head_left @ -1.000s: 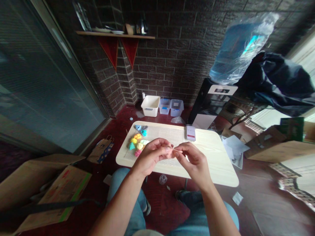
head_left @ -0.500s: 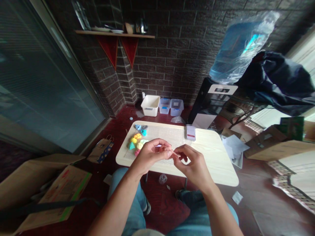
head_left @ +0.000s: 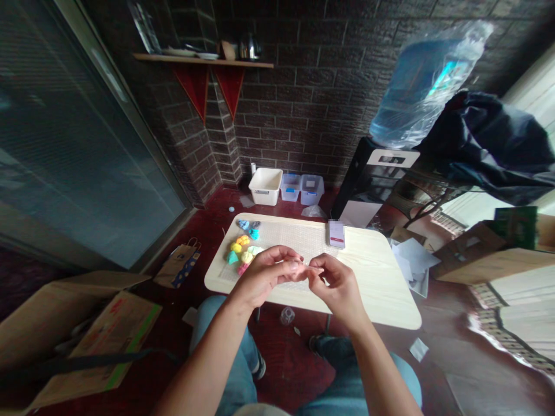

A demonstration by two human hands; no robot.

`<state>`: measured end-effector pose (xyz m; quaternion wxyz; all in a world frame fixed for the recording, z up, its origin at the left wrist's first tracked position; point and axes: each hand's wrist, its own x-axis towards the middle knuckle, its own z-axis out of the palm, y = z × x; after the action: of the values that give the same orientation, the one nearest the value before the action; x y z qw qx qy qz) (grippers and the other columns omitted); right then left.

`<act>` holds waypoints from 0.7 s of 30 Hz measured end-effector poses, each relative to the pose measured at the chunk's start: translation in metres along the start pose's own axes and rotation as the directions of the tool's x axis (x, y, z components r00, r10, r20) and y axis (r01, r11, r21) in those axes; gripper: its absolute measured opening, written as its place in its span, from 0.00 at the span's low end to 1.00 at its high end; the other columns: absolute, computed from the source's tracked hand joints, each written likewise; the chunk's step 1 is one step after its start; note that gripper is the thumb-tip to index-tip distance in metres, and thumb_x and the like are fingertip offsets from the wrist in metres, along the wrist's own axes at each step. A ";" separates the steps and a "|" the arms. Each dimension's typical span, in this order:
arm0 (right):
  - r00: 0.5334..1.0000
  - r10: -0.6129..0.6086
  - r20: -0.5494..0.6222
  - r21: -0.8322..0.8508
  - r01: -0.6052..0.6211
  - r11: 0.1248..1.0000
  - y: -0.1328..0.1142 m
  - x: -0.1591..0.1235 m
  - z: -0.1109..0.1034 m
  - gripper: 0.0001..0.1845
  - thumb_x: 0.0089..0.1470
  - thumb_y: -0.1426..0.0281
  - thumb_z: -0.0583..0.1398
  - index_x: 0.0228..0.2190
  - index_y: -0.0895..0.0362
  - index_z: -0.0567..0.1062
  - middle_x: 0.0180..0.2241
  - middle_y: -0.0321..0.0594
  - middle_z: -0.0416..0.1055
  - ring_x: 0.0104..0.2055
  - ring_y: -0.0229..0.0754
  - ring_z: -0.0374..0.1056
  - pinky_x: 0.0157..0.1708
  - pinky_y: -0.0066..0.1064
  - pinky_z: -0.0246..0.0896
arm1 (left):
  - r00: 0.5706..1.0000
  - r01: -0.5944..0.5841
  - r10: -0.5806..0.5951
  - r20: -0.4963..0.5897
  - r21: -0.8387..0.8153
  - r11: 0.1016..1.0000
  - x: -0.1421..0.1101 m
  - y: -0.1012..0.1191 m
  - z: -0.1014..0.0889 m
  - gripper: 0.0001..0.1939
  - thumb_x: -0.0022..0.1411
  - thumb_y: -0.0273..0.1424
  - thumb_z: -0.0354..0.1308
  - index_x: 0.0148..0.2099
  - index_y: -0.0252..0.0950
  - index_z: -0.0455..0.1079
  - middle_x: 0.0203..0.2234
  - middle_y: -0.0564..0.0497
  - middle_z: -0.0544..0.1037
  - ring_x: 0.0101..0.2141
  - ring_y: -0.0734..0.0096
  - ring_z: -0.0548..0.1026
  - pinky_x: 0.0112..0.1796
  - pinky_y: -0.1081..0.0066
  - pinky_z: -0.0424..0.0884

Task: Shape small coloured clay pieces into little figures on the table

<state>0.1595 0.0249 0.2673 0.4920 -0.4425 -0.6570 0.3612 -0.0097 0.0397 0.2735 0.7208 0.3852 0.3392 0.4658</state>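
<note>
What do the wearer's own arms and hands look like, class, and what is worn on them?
The left hand and right hand are bare, without gloves. The left forearm and right forearm show no sleeve, watch or bracelet. No rings can be made out at this size.

This looks like a lived-in room, at home or in a small back room; which of these is unclear. A low pale worktop (head_left: 381,277) stands on a dark red floor (head_left: 281,375) before a brick wall (head_left: 286,127). A water dispenser (head_left: 368,179), a wall shelf (head_left: 182,59) with dishes, a sliding glass door (head_left: 87,150), storage tubs (head_left: 266,188) and open cardboard boxes (head_left: 108,341) surround it.
</note>
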 end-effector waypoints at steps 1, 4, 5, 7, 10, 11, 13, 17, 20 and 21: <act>1.000 0.027 0.001 0.061 -0.027 0.998 0.001 0.001 0.000 0.04 0.52 0.70 0.59 0.27 0.56 0.70 0.24 0.32 0.63 0.24 0.33 0.57 0.22 0.25 0.53 | 1.000 0.013 -0.013 -0.004 -0.031 0.999 0.001 -0.001 -0.001 0.11 0.50 0.28 0.67 0.37 0.33 0.72 0.36 0.51 0.76 0.36 0.70 0.77 0.41 0.68 0.72; 0.995 0.095 0.027 0.222 -0.099 0.970 0.002 0.004 0.000 0.07 0.52 0.66 0.62 0.28 0.56 0.70 0.23 0.31 0.63 0.23 0.32 0.56 0.22 0.25 0.52 | 0.999 0.041 -0.041 0.001 -0.138 0.990 0.004 -0.001 -0.002 0.09 0.51 0.27 0.65 0.37 0.34 0.71 0.34 0.52 0.77 0.34 0.74 0.76 0.42 0.68 0.73; 0.994 0.107 0.037 0.258 -0.113 0.959 0.003 0.005 0.000 0.08 0.52 0.64 0.62 0.29 0.56 0.70 0.23 0.31 0.64 0.23 0.32 0.57 0.23 0.25 0.53 | 0.999 0.048 -0.047 0.008 -0.168 0.985 0.004 -0.001 -0.003 0.09 0.52 0.26 0.65 0.37 0.34 0.71 0.32 0.53 0.77 0.33 0.76 0.75 0.42 0.68 0.73; 0.992 0.113 0.061 0.295 -0.127 0.947 0.003 0.006 -0.001 0.10 0.52 0.63 0.63 0.30 0.56 0.71 0.24 0.32 0.66 0.24 0.33 0.59 0.24 0.25 0.55 | 0.998 0.054 -0.051 0.023 -0.202 0.978 0.006 -0.001 -0.003 0.08 0.53 0.26 0.64 0.37 0.34 0.71 0.28 0.54 0.76 0.30 0.78 0.74 0.42 0.68 0.73; 0.992 0.092 0.091 0.228 -0.110 0.967 0.003 0.006 -0.002 0.10 0.52 0.63 0.63 0.34 0.56 0.72 0.28 0.35 0.69 0.27 0.35 0.63 0.27 0.27 0.58 | 0.999 0.031 -0.032 -0.004 -0.169 0.985 0.006 0.001 -0.004 0.08 0.53 0.27 0.65 0.37 0.34 0.71 0.27 0.55 0.75 0.29 0.78 0.73 0.41 0.69 0.73; 0.993 0.073 0.092 0.169 -0.088 0.982 0.002 0.005 -0.003 0.09 0.53 0.64 0.62 0.34 0.56 0.72 0.29 0.36 0.70 0.28 0.35 0.64 0.27 0.27 0.59 | 1.000 0.022 -0.025 -0.020 -0.144 0.989 0.005 0.002 -0.004 0.09 0.52 0.27 0.65 0.37 0.34 0.71 0.29 0.54 0.76 0.30 0.78 0.74 0.40 0.70 0.73; 0.996 0.015 0.083 0.021 -0.017 1.000 0.002 0.004 -0.004 0.06 0.54 0.66 0.61 0.33 0.56 0.73 0.28 0.36 0.70 0.27 0.35 0.63 0.26 0.27 0.58 | 0.999 0.007 -0.011 -0.043 -0.090 0.996 0.005 0.003 -0.004 0.11 0.50 0.28 0.67 0.36 0.33 0.71 0.33 0.52 0.77 0.33 0.76 0.74 0.39 0.70 0.72; 0.989 -0.117 0.086 -0.207 0.133 0.969 0.001 0.004 -0.006 0.03 0.55 0.71 0.59 0.31 0.56 0.74 0.25 0.35 0.68 0.25 0.35 0.61 0.24 0.27 0.57 | 0.999 -0.024 0.025 -0.026 0.030 0.999 0.004 0.001 -0.004 0.12 0.50 0.30 0.67 0.38 0.33 0.72 0.30 0.52 0.76 0.31 0.76 0.73 0.39 0.69 0.71; 0.977 -0.178 0.119 -0.325 0.208 0.923 0.003 0.004 -0.004 0.04 0.54 0.74 0.58 0.30 0.56 0.73 0.25 0.36 0.67 0.25 0.35 0.61 0.25 0.27 0.57 | 0.996 -0.085 0.089 -0.028 0.137 0.987 0.005 -0.004 -0.004 0.13 0.51 0.32 0.67 0.38 0.32 0.72 0.25 0.54 0.74 0.28 0.77 0.71 0.36 0.71 0.69; 0.974 -0.188 0.124 -0.353 0.220 0.909 0.004 0.004 -0.003 0.05 0.53 0.75 0.57 0.30 0.56 0.73 0.25 0.36 0.66 0.25 0.36 0.61 0.26 0.28 0.57 | 0.993 -0.106 0.114 -0.039 0.171 0.980 0.006 -0.006 -0.004 0.13 0.51 0.32 0.67 0.38 0.32 0.72 0.24 0.54 0.74 0.28 0.77 0.71 0.35 0.72 0.69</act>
<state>0.1632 0.0304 0.2657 0.4074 -0.4387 -0.7760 0.1986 -0.0085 0.0447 0.2656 0.6502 0.4515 0.3733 0.4837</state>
